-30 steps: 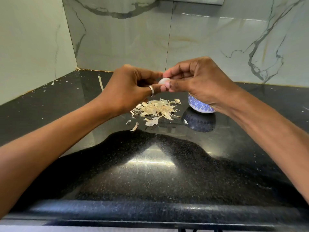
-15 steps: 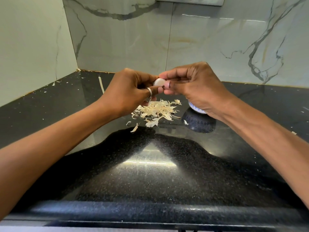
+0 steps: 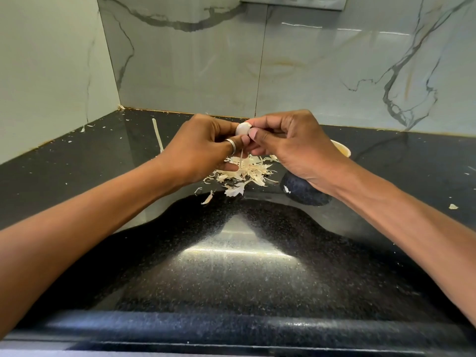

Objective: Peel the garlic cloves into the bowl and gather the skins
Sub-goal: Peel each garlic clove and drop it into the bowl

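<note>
I see both hands gripping one garlic clove, held up over the pile of skins.

From the left: a long pale strip of skin [image 3: 157, 134] lies on the black bench [image 3: 231, 266] near the back wall. My left hand [image 3: 203, 148], a ring [image 3: 231, 145] on one finger, has its fingers curled and pinches the clove's left side. The garlic clove [image 3: 243, 128] sits pale and rounded between the fingertips, clear of the bench. My right hand [image 3: 291, 145] pinches the clove's right side with thumb and forefinger. The pile of skins [image 3: 244, 171] lies on the bench directly beneath both hands. The bowl [image 3: 341, 149] stands behind my right hand with only part of its rim showing, and I cannot tell what is in it. A lone skin scrap [image 3: 453, 206] lies far right.
</note>
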Action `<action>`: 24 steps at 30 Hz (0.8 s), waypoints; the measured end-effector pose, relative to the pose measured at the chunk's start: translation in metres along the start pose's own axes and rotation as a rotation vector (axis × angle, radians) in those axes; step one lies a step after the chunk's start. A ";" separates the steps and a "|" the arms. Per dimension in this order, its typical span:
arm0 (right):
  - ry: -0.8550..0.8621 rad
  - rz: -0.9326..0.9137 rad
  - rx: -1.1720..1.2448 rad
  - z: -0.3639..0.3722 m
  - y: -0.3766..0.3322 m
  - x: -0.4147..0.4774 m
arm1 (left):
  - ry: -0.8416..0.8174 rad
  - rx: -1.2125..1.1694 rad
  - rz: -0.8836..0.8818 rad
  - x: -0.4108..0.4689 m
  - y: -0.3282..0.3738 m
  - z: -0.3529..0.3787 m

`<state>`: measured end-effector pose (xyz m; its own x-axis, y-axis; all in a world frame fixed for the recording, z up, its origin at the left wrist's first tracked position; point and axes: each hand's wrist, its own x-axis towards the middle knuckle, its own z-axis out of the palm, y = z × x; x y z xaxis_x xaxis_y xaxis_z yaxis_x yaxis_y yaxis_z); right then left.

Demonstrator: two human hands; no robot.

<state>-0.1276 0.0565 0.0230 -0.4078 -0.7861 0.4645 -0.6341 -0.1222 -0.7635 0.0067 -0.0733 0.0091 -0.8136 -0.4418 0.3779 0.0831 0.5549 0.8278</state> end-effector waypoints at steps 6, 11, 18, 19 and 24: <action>0.004 0.003 -0.007 0.002 0.001 -0.001 | 0.022 0.015 0.026 -0.001 -0.001 0.001; 0.014 0.010 -0.037 0.003 0.006 0.000 | 0.011 0.099 0.055 0.000 -0.006 0.005; 0.040 -0.025 -0.119 0.010 0.013 0.000 | 0.055 0.265 0.108 0.001 -0.014 0.006; 0.043 -0.039 -0.140 0.010 0.013 0.000 | 0.057 0.275 0.111 0.001 -0.014 0.006; 0.065 -0.131 -0.296 0.011 0.011 -0.003 | 0.064 0.264 0.108 -0.001 -0.012 0.009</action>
<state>-0.1261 0.0512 0.0080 -0.3454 -0.7340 0.5848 -0.8434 -0.0306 -0.5365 0.0013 -0.0730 -0.0045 -0.7695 -0.4093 0.4902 0.0079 0.7615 0.6481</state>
